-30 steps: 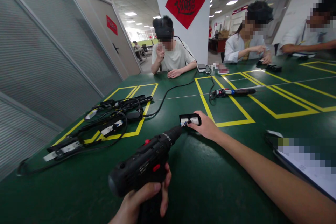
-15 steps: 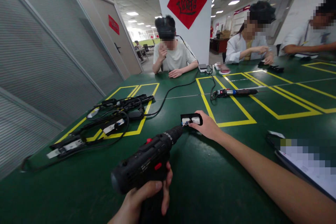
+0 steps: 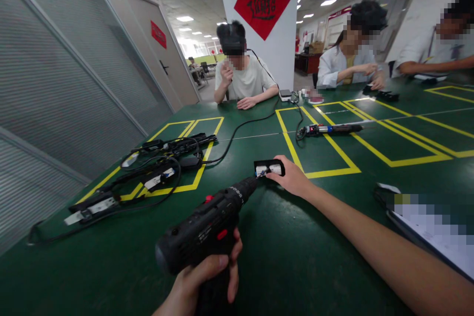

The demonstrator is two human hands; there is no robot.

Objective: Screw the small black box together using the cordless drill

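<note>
Drill (image 3: 202, 234): grasped by the fingers of the left hand (image 3: 204, 270); base cut off below them.
Black casing (image 3: 263, 163): held by the right hand's (image 3: 292, 178) fingers, far side hidden.
Bit (image 3: 259, 176): beyond the left fingers, contact with casing unclear.

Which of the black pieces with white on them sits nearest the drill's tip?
The black piece in the right hand, right at the tip of the left hand's drill; the similar pieces lie farther off to the left, unheld.
</note>
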